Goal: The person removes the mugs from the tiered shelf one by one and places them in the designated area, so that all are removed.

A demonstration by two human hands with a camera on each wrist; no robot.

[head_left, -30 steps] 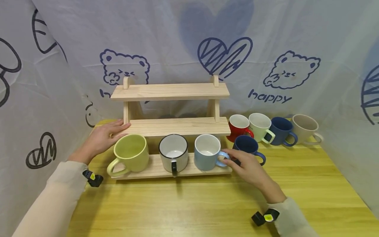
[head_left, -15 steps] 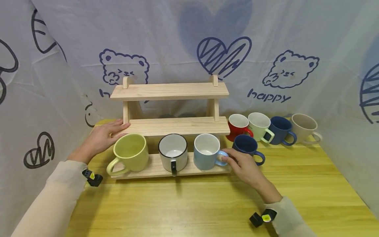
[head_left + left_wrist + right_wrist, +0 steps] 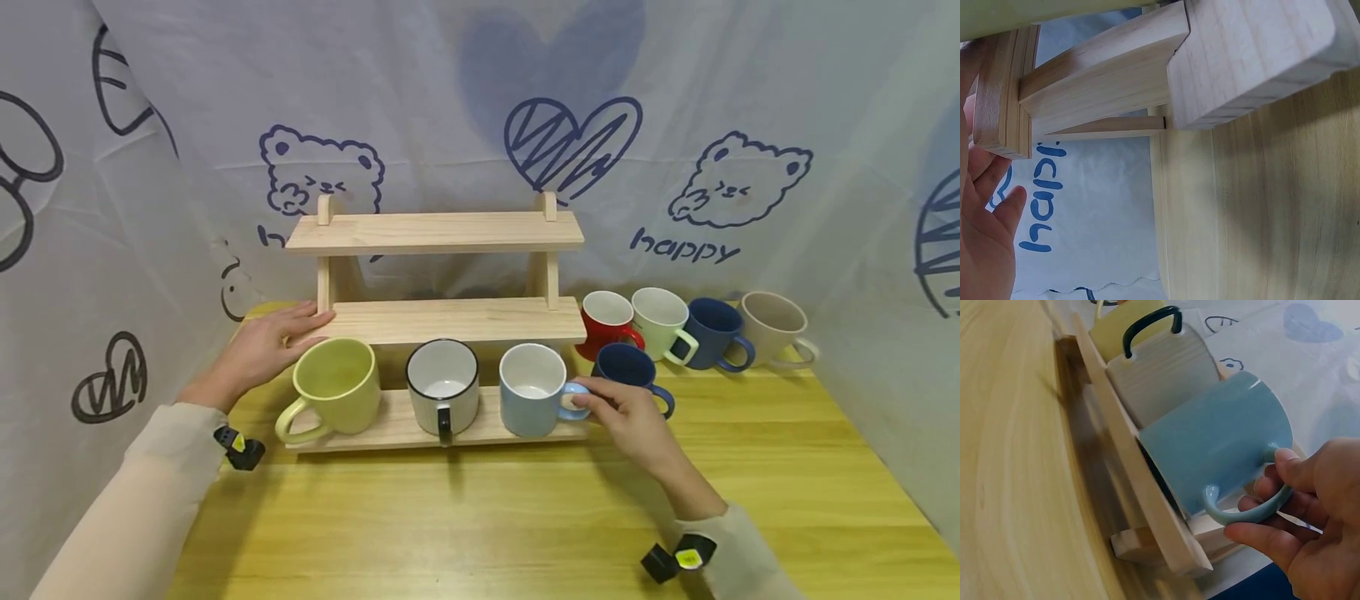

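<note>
My right hand [image 3: 626,412] pinches the handle of a light blue mug [image 3: 531,400] at the right end of the lowest shelf. In the right wrist view the thumb presses the top of that handle, with fingers through and under it. Left of this mug stand a white mug [image 3: 442,396] with black rim and handle, then a yellow-green mug [image 3: 341,392]. My left hand [image 3: 258,346] rests on the left end of the middle shelf of the wooden rack [image 3: 450,321], fingers fairly straight. The left wrist view shows its fingers at that shelf's end [image 3: 1004,112].
Right of the rack stand a red mug [image 3: 600,337], a pale green mug [image 3: 660,329], a blue mug [image 3: 712,333] and a beige mug [image 3: 772,329]. A dark blue mug [image 3: 626,367] sits in front, close behind my right hand. Patterned cloth [image 3: 465,100] hangs behind the table [image 3: 480,533].
The light blue mug has shifted slightly right along the lowest shelf, with my right hand on its handle. My left hand keeps its place on the rack.
</note>
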